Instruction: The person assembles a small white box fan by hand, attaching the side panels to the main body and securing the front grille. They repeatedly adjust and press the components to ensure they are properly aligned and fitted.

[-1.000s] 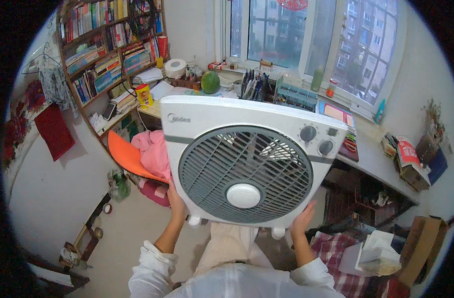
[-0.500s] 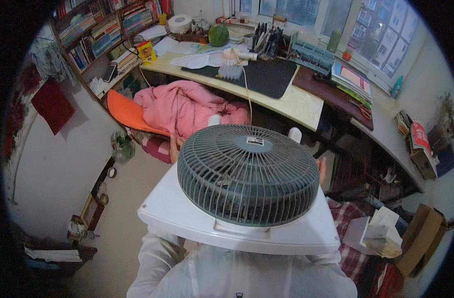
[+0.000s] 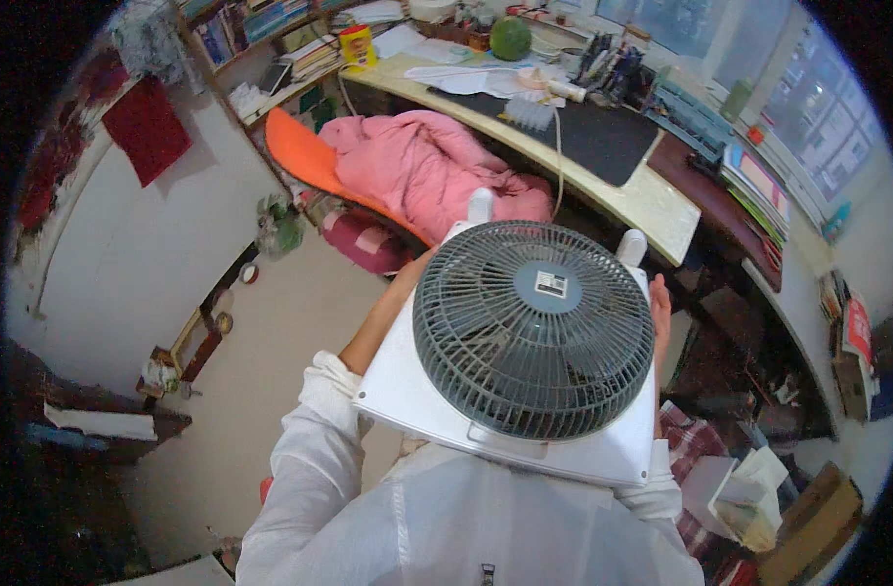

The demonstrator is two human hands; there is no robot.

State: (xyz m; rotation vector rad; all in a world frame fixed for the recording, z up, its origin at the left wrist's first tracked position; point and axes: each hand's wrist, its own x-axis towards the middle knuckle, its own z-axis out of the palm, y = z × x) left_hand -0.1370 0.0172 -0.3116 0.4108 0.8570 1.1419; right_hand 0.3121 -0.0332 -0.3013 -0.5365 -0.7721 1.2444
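Box fan (image 3: 525,347), near centre, rear grille (image 3: 534,327) upward, before the person's white shirt (image 3: 495,513). I see left hand (image 3: 418,270) and right hand (image 3: 661,309) grip opposite sides, presumably to balance its weight; right fingers (image 3: 659,287) nearly straight, left fingers' curl hidden.

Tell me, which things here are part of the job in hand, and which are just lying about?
In hand:
- fan, held between the left hand and right hand

Lying about:
- pink cloth
- orange chair
- melon
- yellow can
- black mat
- cardboard box
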